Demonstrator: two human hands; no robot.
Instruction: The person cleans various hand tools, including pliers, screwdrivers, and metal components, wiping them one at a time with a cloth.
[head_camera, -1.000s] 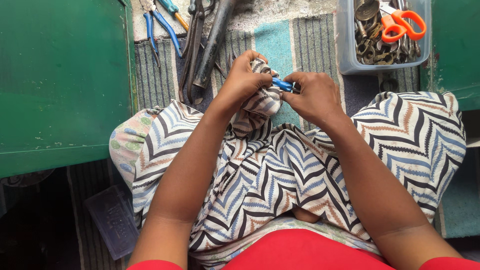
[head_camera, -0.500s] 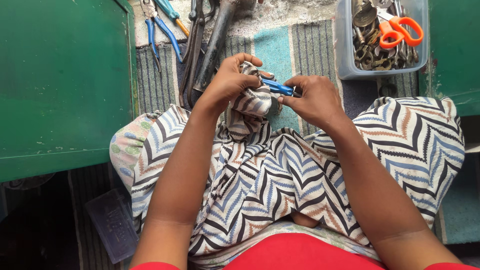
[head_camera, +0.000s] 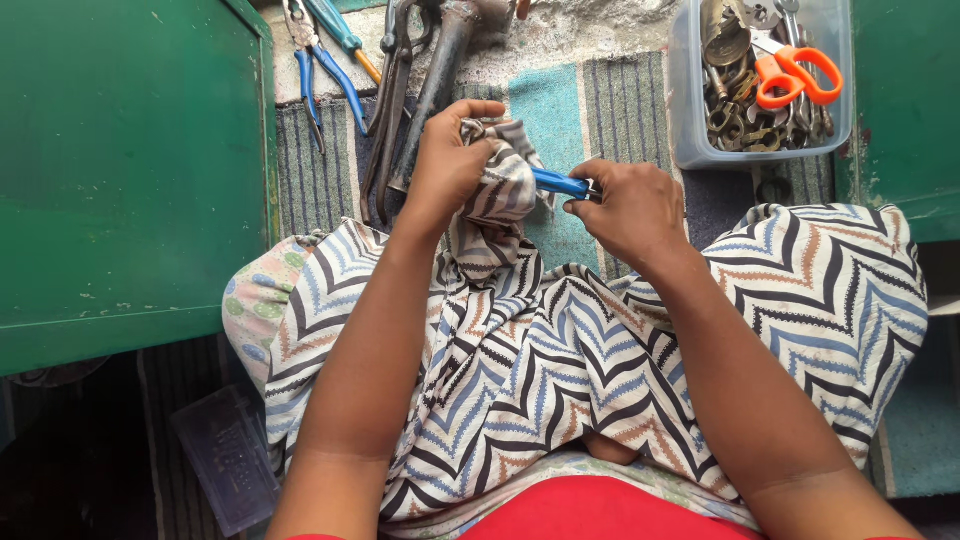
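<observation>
Two hands meet over the person's lap in the head view. The left hand (head_camera: 447, 160) is clenched around a bunched fold of the zigzag-patterned cloth (head_camera: 505, 185), lifting it off the lap, with the fingers curled over its far side. The right hand (head_camera: 632, 205) is closed on a small blue-handled tool (head_camera: 558, 183), pinched between thumb and fingertips; the blue part runs leftward from that hand and its far end goes into the bunched cloth, so the two hands sit just beside each other with the tool bridging them. What kind of tool it is cannot be told, since its tip is hidden in the fold.

The same chevron fabric, in black, blue and brown on white, spreads across both knees and down towards the near edge, where a red garment (head_camera: 590, 510) shows. Under everything lies a striped rug (head_camera: 625, 105) in grey and teal.

At the far side, left of the hands, blue-handled pliers (head_camera: 320, 70) lie on the rug next to large dark metal tongs (head_camera: 395, 100). At the far right stands a clear plastic tub (head_camera: 690, 120) filled with metal parts, with orange-handled scissors (head_camera: 795, 75) on top. A green metal panel (head_camera: 120, 170) fills the left side, and another green surface (head_camera: 905, 110) closes the right. A clear plastic lid (head_camera: 225, 455) lies near the left knee.
</observation>
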